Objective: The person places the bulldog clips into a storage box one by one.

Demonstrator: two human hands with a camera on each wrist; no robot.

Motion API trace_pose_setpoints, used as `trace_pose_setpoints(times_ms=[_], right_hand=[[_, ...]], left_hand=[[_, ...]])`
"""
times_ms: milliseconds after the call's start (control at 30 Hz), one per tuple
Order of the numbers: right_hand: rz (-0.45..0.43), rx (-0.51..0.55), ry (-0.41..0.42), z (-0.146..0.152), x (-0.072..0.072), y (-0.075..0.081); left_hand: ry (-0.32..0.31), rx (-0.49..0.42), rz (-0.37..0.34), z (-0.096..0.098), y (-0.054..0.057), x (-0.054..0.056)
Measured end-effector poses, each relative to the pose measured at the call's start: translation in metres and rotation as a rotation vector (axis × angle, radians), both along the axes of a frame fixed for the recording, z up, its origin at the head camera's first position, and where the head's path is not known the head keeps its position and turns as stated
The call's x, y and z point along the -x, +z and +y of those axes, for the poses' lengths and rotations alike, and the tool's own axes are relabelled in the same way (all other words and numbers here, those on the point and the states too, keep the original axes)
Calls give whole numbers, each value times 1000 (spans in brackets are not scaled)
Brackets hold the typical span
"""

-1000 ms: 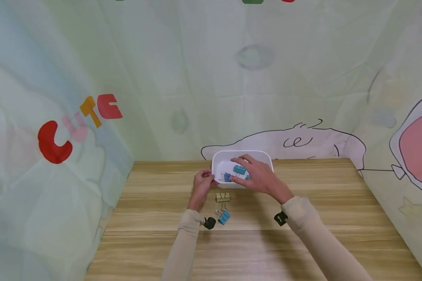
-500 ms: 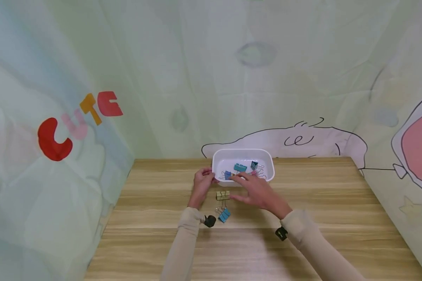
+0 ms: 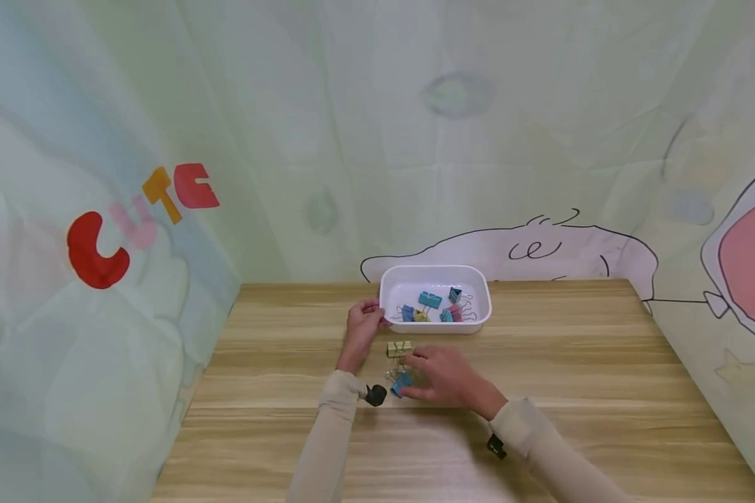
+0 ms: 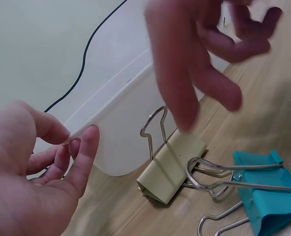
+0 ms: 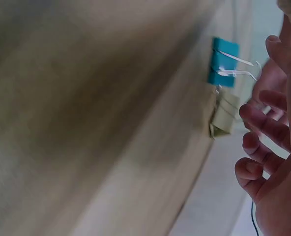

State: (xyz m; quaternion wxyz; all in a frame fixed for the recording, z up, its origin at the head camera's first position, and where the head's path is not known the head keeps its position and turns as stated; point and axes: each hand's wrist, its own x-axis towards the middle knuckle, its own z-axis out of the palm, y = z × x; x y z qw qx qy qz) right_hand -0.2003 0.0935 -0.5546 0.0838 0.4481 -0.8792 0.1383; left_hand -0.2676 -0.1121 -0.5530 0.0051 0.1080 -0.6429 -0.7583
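Note:
At its near left corner, a white plastic box (image 3: 443, 328) is pinched by my left hand (image 3: 361, 330), with thumb and fingertips on the rim in the left wrist view. Two binder clips lie in front of the box on the table: a pale gold one (image 4: 172, 164) and a teal-blue one (image 4: 268, 191) nearer to me. My right hand (image 3: 451, 377) is low beside them, thumb and fingers apart around the blue clip in the head view. In the right wrist view its loosely bent fingers (image 5: 266, 125) stand apart from both clips and hold nothing.
Several binder clips lie in the box, among them a teal one (image 3: 430, 300), a yellow one (image 3: 420, 316) and a blue one (image 3: 407, 313). The wooden table (image 3: 277, 391) ends behind the box at a printed cloth backdrop (image 3: 289, 175).
My right hand has come out from over the box and moved toward me, down to the two clips on the table. The left hand stays on the box corner.

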Motion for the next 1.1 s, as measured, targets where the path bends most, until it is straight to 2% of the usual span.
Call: trace_pose_setpoints(times_ms=[400,767,1100], right_hand=[[-83,-41,-60,-9,-8,-16],[-121,51,-136,-19,-15,-32],[-100,50,-144,-17,-17,-33]], left_hand=[[13,15,-10,0,-1,0],[12,17,-14,0,0,-1],[8,9,-8,1,0,-1]])
